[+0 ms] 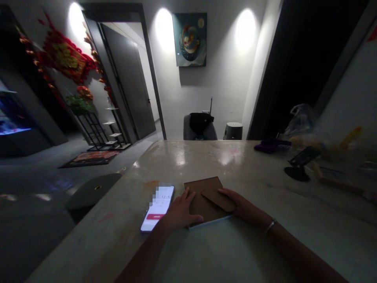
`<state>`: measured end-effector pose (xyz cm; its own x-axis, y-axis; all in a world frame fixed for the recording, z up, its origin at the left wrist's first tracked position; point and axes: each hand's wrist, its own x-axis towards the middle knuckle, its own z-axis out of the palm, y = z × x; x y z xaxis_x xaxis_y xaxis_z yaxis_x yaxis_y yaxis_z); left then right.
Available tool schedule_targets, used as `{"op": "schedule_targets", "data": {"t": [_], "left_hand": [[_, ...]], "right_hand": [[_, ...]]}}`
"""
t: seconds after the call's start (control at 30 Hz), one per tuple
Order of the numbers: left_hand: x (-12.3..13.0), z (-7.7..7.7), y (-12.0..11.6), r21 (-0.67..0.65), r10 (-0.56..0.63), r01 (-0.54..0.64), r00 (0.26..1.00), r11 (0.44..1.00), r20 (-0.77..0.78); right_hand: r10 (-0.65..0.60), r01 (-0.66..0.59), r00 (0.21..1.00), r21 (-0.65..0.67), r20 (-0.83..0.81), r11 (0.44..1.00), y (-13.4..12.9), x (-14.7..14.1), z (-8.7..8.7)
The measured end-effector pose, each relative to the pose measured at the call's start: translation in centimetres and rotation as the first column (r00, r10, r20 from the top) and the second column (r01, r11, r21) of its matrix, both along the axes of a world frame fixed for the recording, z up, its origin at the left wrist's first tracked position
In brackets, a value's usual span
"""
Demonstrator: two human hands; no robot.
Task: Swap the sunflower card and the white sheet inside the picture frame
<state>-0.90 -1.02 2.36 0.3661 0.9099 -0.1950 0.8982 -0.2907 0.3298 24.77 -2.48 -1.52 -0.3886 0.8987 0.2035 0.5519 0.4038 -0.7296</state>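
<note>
Now, left hand [179, 212]: open, fingers spread on the edge of a brown notebook [196, 200], just beside a phone [157, 208].
Right hand [244, 206]: open, fingertips resting on a brown envelope [218, 199] atop the notebook.
Notebook: flat on the desk [265, 251], between both hands.

Home interior: beyond the left grip [181, 210] and right grip [244, 206], a stone table [206, 157], framed painting [190, 39], red wall hanging [64, 59], lit aquarium [13, 122].

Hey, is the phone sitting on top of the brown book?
No, the phone lies on the counter beside the brown book, just left of the left hand.
</note>
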Motion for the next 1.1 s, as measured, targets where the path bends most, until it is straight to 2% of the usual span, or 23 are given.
{"op": "schedule_targets", "data": {"t": [0.17, 0.33, 0.53, 0.77, 0.97, 1.1], "left_hand": [[0.3, 0.2, -0.5, 0.002, 0.014, -0.014, 1.000, 1.000, -0.010], [1.0, -0.5, -0.7, 0.088, 0.040, -0.039, 0.999, 0.995, -0.007], [1.4, -2.1, 0.2, 0.248, 0.101, -0.105, 0.994, 0.963, 0.031], [1.5, -2.4, 0.4, 0.265, 0.108, -0.116, 0.993, 0.957, 0.045], [1.7, -2.5, 0.6, 0.274, 0.100, -0.107, 0.994, 0.956, 0.041], [1.6, -3.0, 1.0, 0.309, 0.093, -0.114, 0.992, 0.944, 0.080]], "right_hand": [[-0.042, 0.041, 0.999, 0.060, 0.012, 0.997, -0.1, -0.2, -0.4], [-0.071, 0.070, 0.997, 0.083, 0.008, 0.994, -0.2, -0.2, -0.5], [-0.078, 0.081, 0.992, 0.028, -0.099, 0.996, 0.3, 0.3, -0.5], [-0.235, 0.230, 0.956, -0.049, -0.174, 0.972, 0.9, 0.3, -0.2], [-0.252, 0.234, 0.934, -0.101, -0.252, 0.967, 0.3, 0.2, 0.8], [-0.228, 0.195, 0.930, -0.138, -0.288, 0.971, 0.2, 0.1, 0.7]]}}
